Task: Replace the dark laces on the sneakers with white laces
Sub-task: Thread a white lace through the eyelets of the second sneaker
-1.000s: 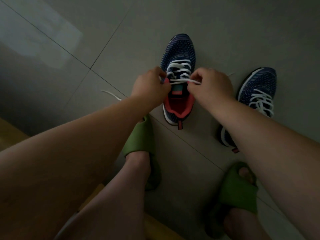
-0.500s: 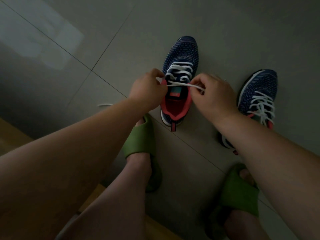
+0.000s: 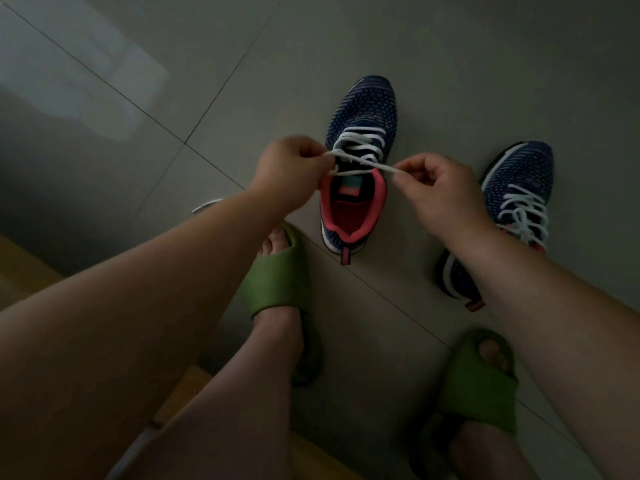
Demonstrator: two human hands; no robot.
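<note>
Nearest the camera, two bare legs are showing, with the feet sitting in green slides: left slide (image 3: 277,282) and right slide (image 3: 481,393), both flat on the grey tiled floor (image 3: 398,306); a strip of yellowish wood (image 3: 20,271) is edging the lower left. Both forearms are reaching forward and down from the bottom corners, converging over the middle sneaker. The left hand (image 3: 289,168) is curling its fingers and pinching one end of the white lace (image 3: 363,162) at the sneaker's collar; the right hand (image 3: 440,188) is pinching the other end between thumb and forefinger, knuckles up, wrist bent slightly inward. The lace is running taut between the two hands, across the tongue. The left sneaker (image 3: 360,133), dark blue knit with a coral lining and a heel tab, is standing toe-away on the floor between the hands, white lacing already crossing its upper eyelets. A small coloured tongue label (image 3: 349,187) is showing in teal and pink; no writing on it is readable. The right sneaker (image 3: 516,188) is sitting just beside the right wrist, partly hidden by that forearm, and is carrying white lacing too. A loose pale lace end (image 3: 204,205) is lying on the floor by the left forearm. Beyond the shoes, bare tile with grout lines is stretching away, with a pale reflection (image 3: 104,81) at far left.
</note>
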